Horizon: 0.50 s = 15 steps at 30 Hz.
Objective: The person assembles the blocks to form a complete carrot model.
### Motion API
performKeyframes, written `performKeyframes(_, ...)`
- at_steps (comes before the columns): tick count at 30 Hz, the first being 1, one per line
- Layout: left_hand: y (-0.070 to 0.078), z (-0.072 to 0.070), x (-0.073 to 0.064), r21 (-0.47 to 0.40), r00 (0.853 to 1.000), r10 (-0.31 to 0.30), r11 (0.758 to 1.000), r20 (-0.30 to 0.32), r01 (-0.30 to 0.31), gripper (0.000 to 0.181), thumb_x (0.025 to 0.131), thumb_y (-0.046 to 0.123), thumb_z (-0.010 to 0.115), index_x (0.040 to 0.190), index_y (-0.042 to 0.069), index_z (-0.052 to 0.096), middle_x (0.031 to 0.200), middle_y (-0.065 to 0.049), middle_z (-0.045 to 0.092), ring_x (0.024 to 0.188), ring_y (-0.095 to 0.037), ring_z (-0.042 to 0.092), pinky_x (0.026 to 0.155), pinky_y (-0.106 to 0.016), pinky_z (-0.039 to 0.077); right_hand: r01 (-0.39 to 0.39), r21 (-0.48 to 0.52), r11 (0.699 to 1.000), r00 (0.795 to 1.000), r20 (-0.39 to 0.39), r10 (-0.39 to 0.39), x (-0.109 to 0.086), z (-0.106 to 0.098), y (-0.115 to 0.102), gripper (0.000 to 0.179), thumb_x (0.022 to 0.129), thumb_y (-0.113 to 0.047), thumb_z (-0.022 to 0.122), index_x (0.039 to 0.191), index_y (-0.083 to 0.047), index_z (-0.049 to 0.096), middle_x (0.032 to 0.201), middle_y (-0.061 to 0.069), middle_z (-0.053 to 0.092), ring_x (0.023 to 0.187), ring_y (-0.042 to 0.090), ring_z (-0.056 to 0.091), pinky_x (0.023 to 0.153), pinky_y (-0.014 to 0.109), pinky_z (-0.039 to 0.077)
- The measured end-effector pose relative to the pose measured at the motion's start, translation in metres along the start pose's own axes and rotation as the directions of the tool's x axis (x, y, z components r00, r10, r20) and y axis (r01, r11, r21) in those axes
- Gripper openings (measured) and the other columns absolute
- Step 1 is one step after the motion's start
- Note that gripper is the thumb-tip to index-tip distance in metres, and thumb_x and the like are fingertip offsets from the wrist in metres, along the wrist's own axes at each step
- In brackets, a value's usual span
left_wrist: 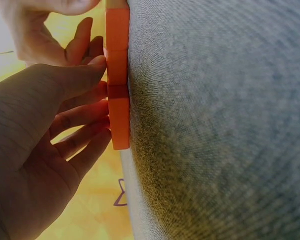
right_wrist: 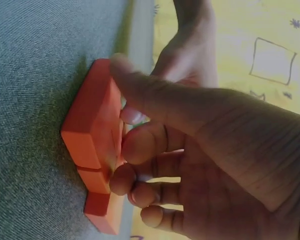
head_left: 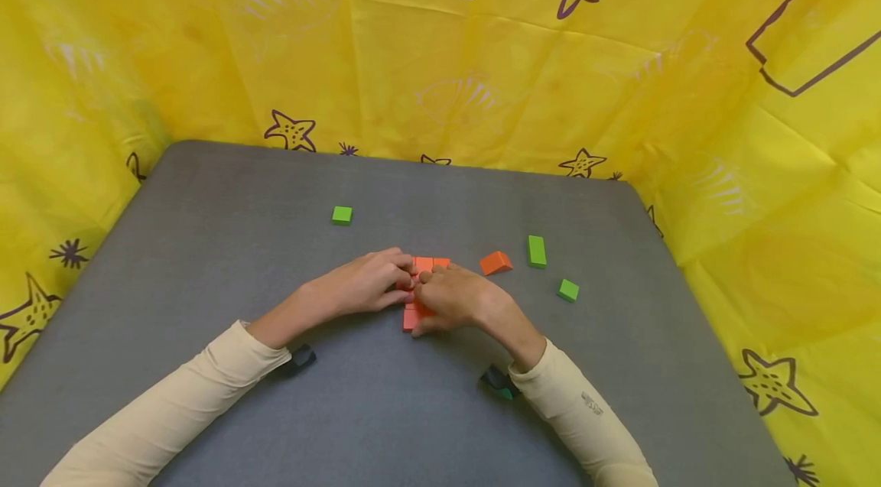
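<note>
Several orange blocks (head_left: 411, 318) lie flat side by side on the grey table, partly covered by both hands. My left hand (head_left: 375, 280) reaches in from the left; in the left wrist view its thumb and fingertips touch the upper faces of the orange blocks (left_wrist: 119, 117). My right hand (head_left: 457, 297) lies over their right part. In the right wrist view its thumb touches the near end of an orange block (right_wrist: 90, 107), and its bent fingers rest near the tops of the others. Neither hand lifts a block. Some fingertip contacts are hidden.
An orange block (head_left: 495, 263) with a sloped side lies right of the hands, near a long green block (head_left: 537, 251) and a small green block (head_left: 567, 290). Another green block (head_left: 342, 215) sits farther back left. Yellow patterned cloth (head_left: 440, 89) hangs around the grey table (head_left: 385, 410).
</note>
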<state>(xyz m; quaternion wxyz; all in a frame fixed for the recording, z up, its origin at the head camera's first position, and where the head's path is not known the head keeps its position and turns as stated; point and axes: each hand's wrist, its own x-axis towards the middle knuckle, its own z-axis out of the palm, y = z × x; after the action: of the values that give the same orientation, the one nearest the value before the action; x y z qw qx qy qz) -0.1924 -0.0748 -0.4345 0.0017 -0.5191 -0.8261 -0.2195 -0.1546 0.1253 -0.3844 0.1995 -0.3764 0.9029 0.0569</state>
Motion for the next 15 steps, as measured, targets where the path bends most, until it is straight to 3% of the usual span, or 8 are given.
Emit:
performKeyframes(6,0.0009,-0.0003,-0.0003,0.002,1.000,-0.004,1.000,-0.001,0.004,0.012,0.098,0.022,0.075,0.089,0.016,0.079,0.096,0.001,0.064,0.089,-0.014,0.054,0.080,-0.031,0.052,-0.040,-0.022,0.999,0.999,0.014,0.040,0.0018,0.0010,-0.0013,0.038,0.093,-0.056,0.074,0.088,-0.018,0.070,0.096,0.000,0.065,0.090,0.019,0.060,0.101,0.042,0.050)
performKeyframes(15,0.0010,-0.0005,-0.0005,0.002,1.000,-0.004,1.000,-0.002,0.004,0.011,0.097,0.023,0.076,0.090,0.016,0.079,0.097,0.002,0.064,0.090,-0.014,0.054,0.080,-0.031,0.052,-0.042,-0.007,0.999,0.999,0.025,0.042,0.0008,0.0003,-0.0011,0.038,0.093,-0.055,0.075,0.090,-0.018,0.072,0.097,0.000,0.065,0.091,0.019,0.060,0.100,0.041,0.050)
